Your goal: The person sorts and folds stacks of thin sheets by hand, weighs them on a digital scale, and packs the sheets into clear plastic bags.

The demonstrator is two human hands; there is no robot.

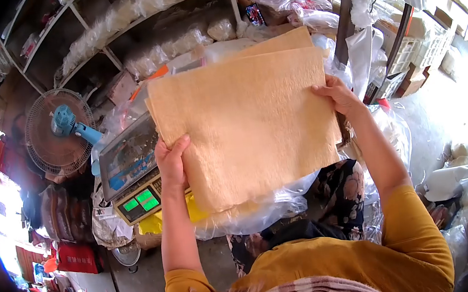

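A stack of large tan sheets (255, 126), thin and slightly wrinkled, is held up in front of me. My left hand (172, 161) grips its left edge with the thumb on top. On the right edge, my right hand (337, 95) pinches the sheets, thumb also on the face. The lower sheets stick out a little at the back and left. Below and to the left of the stack is a digital scale (142, 201) with green displays and a metal pan (131, 155). Clear plastic (254, 218) lies under the near edge of the sheets.
A blue desk fan (64, 122) stands at the left. Shelves (167, 18) with plastic-wrapped bundles line the back. White crates (408, 54) and bagged packs (287, 1) are at the back right. A red box (77, 258) sits at lower left.
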